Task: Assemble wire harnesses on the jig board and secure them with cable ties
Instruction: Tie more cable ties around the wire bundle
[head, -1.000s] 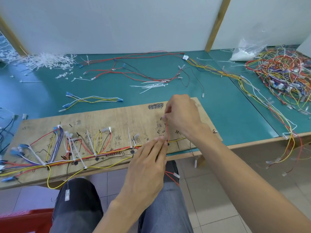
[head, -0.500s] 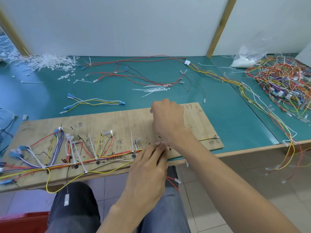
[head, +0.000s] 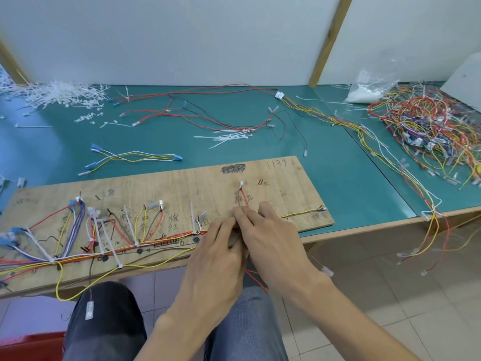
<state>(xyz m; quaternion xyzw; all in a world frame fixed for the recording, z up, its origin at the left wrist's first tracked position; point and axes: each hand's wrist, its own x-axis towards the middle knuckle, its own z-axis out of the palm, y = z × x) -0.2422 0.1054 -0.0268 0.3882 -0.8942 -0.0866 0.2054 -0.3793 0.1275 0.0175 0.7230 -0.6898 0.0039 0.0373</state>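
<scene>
Pinching red wire [head: 244,199] at mid jig board [head: 182,186] with right hand [head: 273,243]; pressing straight-fingered on tied harness [head: 156,245] with left hand [head: 216,259], touching the right. Junction under fingers hidden by both hands. Beyond board: loose cable ties [head: 229,136], blue-terminal wires [head: 135,156]; wire tangle [head: 429,131] far right, tie offcuts [head: 57,95] far left.

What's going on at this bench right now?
A seated person is building a harness on the wooden plywood jig board. The right hand pinches a thin red wire running down from its white end connector; the left hand meets it there, grip unclear. Leftward, the multicoloured wire bundle is already tied with white cable ties.
</scene>
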